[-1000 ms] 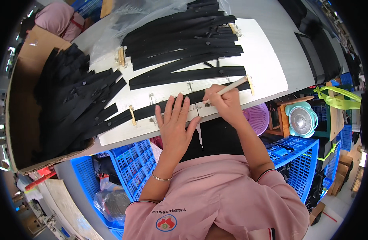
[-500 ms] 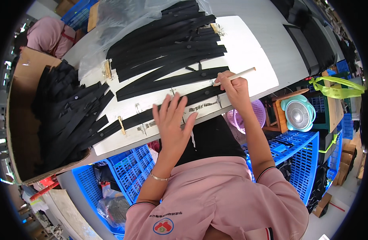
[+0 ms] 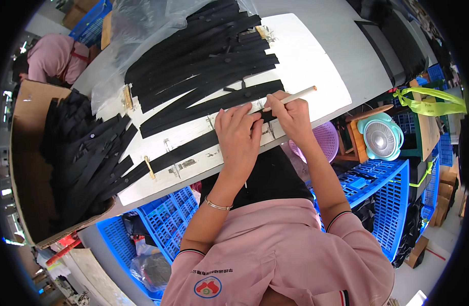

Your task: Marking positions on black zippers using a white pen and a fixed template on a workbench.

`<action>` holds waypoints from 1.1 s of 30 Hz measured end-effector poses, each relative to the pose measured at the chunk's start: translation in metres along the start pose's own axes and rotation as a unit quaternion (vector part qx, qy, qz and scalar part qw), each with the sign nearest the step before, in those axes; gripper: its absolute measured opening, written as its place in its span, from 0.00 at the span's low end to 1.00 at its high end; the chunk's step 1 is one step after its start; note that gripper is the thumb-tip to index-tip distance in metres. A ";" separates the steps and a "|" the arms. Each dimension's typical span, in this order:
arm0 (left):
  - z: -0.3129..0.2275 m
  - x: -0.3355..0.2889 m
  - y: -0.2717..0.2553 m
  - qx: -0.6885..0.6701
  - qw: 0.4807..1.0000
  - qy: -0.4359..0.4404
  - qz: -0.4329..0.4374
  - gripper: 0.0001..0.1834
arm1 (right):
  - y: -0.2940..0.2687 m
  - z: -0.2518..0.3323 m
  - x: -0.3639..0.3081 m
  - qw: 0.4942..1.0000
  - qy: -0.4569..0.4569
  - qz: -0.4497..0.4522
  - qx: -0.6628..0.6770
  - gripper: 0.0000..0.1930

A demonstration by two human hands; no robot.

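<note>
A long black fabric strip [image 3: 186,149] lies across the white board [image 3: 321,76] close to its near edge. My left hand [image 3: 239,136] rests on the strip with its fingers stretched forward, their tips beside my right hand. In my right hand [image 3: 290,113] is a white pencil [image 3: 302,94], tilted, its upper end pointing right. Its tip is hidden among the fingers over the strip. Farther away, another black strip [image 3: 204,110] lies on the board, below a wide pile of black strips [image 3: 193,61].
A cardboard box [image 3: 28,117] heaped with black strips stands at the left. A small wooden peg [image 3: 150,167] sits by the strip. Clear plastic [image 3: 142,35] covers the far left. Blue crates [image 3: 165,224] flank me below the table; a turquoise fan [image 3: 380,135] stands right. Another person [image 3: 53,56] bends at upper left.
My left hand has slid right along the strip, from apart to beside my right hand. The right hand still grips the pencil; the view has shifted slightly.
</note>
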State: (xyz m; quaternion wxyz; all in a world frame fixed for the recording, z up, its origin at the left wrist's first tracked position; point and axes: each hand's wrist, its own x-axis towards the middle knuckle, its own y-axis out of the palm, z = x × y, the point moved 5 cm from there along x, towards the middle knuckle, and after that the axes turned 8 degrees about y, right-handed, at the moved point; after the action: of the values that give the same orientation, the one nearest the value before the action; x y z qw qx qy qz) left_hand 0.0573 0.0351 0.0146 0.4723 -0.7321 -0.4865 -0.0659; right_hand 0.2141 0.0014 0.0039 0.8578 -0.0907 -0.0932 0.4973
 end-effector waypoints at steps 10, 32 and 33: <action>0.004 -0.001 0.001 -0.004 1.000 -0.003 0.003 0.06 | 0.002 -0.009 -0.002 0.997 -0.022 0.052 -0.046 0.14; 0.143 0.119 0.015 0.157 0.981 0.048 0.102 0.44 | -0.004 0.000 -0.009 0.997 0.019 -0.010 0.076 0.15; 0.146 0.121 0.013 0.164 0.981 0.037 0.102 0.44 | -0.002 0.001 -0.008 0.997 0.017 -0.003 0.078 0.15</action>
State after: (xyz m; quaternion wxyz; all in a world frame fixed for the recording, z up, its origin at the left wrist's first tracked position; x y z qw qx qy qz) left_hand 0.0774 0.2230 -0.0063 0.6079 -0.6873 -0.3959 0.0357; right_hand 0.2117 -0.0067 0.0044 0.8651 -0.0314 -0.0401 0.4990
